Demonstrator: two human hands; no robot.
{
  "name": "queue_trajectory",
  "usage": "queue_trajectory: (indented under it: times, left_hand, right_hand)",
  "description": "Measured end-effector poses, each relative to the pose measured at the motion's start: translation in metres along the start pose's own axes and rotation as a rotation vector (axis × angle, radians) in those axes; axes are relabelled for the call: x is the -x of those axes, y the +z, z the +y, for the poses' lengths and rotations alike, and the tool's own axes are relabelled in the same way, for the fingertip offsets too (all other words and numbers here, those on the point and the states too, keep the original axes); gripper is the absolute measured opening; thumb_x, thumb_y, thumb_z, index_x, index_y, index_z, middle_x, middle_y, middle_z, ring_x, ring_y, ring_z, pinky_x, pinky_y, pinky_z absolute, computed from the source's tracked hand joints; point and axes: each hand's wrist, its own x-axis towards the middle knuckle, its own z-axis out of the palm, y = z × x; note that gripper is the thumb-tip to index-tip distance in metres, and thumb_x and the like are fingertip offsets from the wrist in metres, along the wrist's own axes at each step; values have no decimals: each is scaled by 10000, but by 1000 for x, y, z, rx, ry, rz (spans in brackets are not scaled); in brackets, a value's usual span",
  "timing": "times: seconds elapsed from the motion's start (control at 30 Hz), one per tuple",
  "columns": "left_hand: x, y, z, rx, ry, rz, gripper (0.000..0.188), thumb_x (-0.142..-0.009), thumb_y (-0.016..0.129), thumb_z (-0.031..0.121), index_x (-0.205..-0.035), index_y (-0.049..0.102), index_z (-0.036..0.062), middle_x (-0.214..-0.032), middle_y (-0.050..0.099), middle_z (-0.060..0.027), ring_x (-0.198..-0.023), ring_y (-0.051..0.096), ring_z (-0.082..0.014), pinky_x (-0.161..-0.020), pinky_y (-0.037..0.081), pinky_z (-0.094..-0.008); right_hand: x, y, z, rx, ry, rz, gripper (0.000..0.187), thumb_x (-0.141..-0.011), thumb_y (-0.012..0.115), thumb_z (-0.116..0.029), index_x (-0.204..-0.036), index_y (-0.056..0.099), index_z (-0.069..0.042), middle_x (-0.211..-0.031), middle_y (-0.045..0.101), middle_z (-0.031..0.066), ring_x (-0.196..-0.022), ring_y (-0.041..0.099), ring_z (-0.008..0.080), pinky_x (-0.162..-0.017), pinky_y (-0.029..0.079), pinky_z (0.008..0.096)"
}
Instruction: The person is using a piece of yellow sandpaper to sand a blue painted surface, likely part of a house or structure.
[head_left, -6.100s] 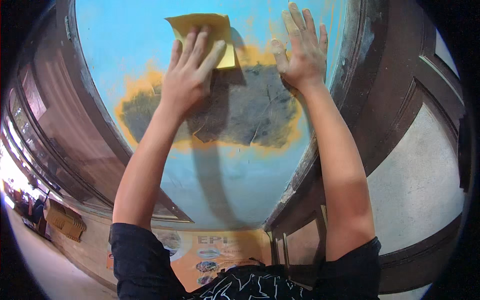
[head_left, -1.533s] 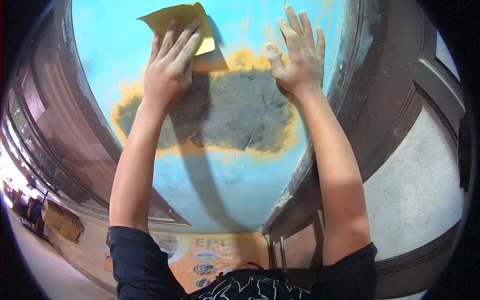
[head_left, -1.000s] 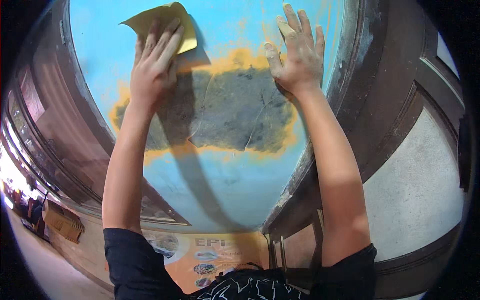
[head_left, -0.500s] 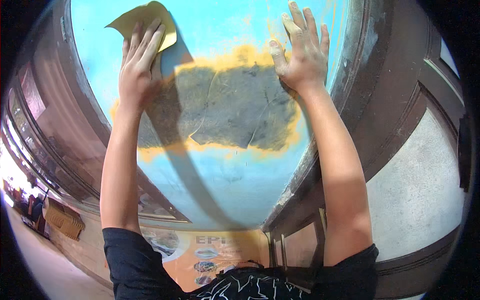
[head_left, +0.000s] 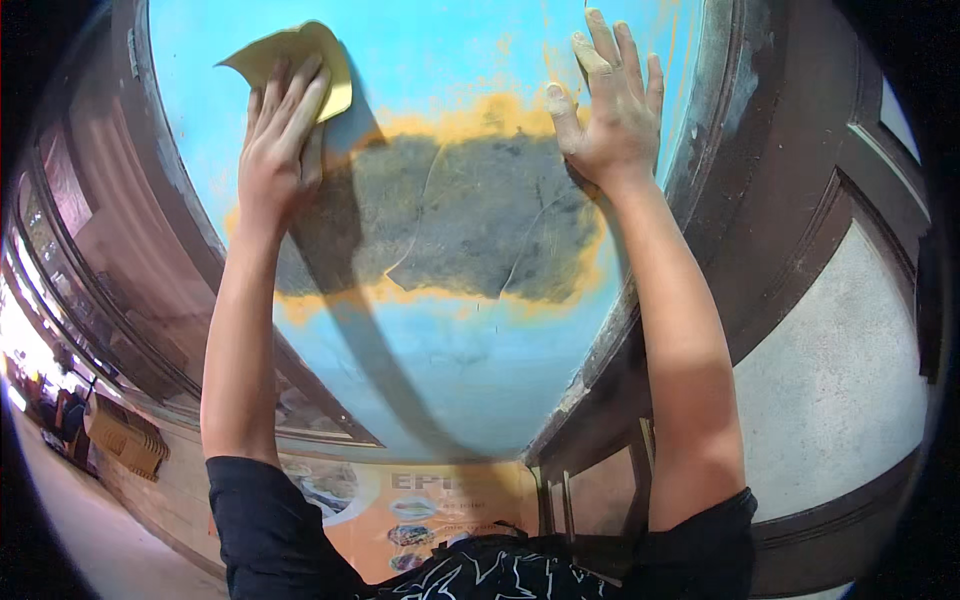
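My left hand [head_left: 273,165] presses a yellow-tan sheet of sandpaper [head_left: 335,65] against a light blue panel [head_left: 440,350]. Its fingers lie on top of the sheet, and the sheet's far left corner curls up off the surface. Across the panel's middle runs a worn dark grey patch [head_left: 470,210] with cracks through it and an orange-yellow border [head_left: 490,112]. My right hand [head_left: 615,130] rests on the panel beside the patch's upper right corner, fingers spread and holding nothing. Pale dust coats the fingers of this hand.
Brown framing [head_left: 690,150] with peeling paint edges the panel on the right, and dark glazed framing [head_left: 130,200] stands left. An orange printed banner [head_left: 440,500] lies below. A cardboard box [head_left: 125,440] sits at the lower left. A whitish panel [head_left: 840,370] fills the right side.
My left hand and the sandpaper have slid slightly down the panel. The right hand holds its place on the surface, while the whole view has shifted a little.
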Motion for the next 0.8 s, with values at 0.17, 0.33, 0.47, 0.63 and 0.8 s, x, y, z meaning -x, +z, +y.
queue_trajectory:
  times: [0.17,0.33,0.47,0.63,0.8]
  left_hand:
    - [38,-1,26,31,49,-208,516,-911,634,60,-1423,622,123,-1524,563,-84,-1507,410,-340,-1227,292,-560]
    - [28,-11,10,62,82,-238,529,-917,626,72,-1441,609,140,-1541,548,-68,-1507,409,-336,-1223,293,-571]
    - [6,-20,4,-38,-47,-147,549,-930,611,67,-1474,566,125,-1559,526,-71,-1507,398,-351,-1220,300,-565]
    - [28,-10,23,23,-10,-189,517,-945,607,92,-1461,579,129,-1560,530,-48,-1516,387,-347,-1236,288,-557]
    - [19,-4,31,21,24,-239,536,-904,643,72,-1437,597,113,-1534,552,-78,-1506,400,-355,-1228,305,-557]
  right_hand:
    - [1,4,5,-5,-24,14,515,-972,618,-389,-1437,517,-193,-1634,436,28,-1506,388,322,-1231,208,588]
    - [1,4,2,-7,-14,16,509,-974,615,-387,-1432,527,-184,-1637,433,25,-1514,380,317,-1240,192,581]
    - [-1,4,0,-1,-4,3,499,-978,611,-391,-1426,534,-186,-1639,431,24,-1519,374,315,-1243,187,584]
    - [-3,4,2,4,-9,14,499,-973,620,-382,-1425,534,-189,-1636,435,27,-1517,379,316,-1238,195,592]
    - [-3,4,2,-18,5,17,505,-971,624,-377,-1431,532,-190,-1644,426,21,-1518,376,320,-1244,184,589]
